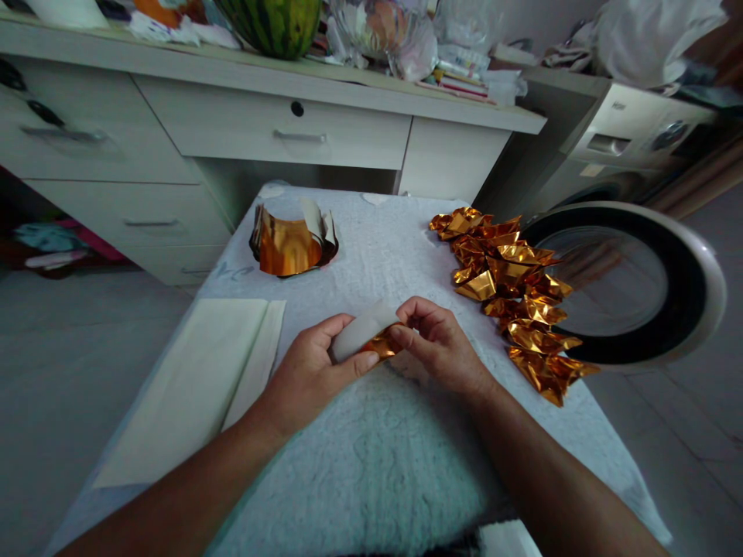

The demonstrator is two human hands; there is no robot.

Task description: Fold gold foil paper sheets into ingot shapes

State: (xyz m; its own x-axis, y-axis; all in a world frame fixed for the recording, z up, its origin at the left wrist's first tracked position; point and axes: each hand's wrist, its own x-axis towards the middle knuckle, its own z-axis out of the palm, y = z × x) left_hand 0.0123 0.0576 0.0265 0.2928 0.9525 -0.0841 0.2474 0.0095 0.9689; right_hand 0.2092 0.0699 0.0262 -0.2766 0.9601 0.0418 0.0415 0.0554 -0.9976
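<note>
Over the middle of the cloth-covered table, my left hand (316, 371) and my right hand (438, 344) hold a rolled piece of paper (363, 331) between them. It is white on one side and shiny copper-gold on the other. Left fingers and thumb wrap round its left end. The right thumb and fingertips pinch its right end, where gold shows. To the right lies a row of folded gold foil pieces (511, 282). Further back on the left stands a stack of curled gold foil sheets (290, 244), some showing white backs.
Pale paper sheets (186, 371) lie at the table's left. Behind is a white drawer cabinet (290, 116) topped with a watermelon (270, 23) and plastic bags. At right, the open round door (685, 286) of a washing machine (627, 131) stands close to the table's edge.
</note>
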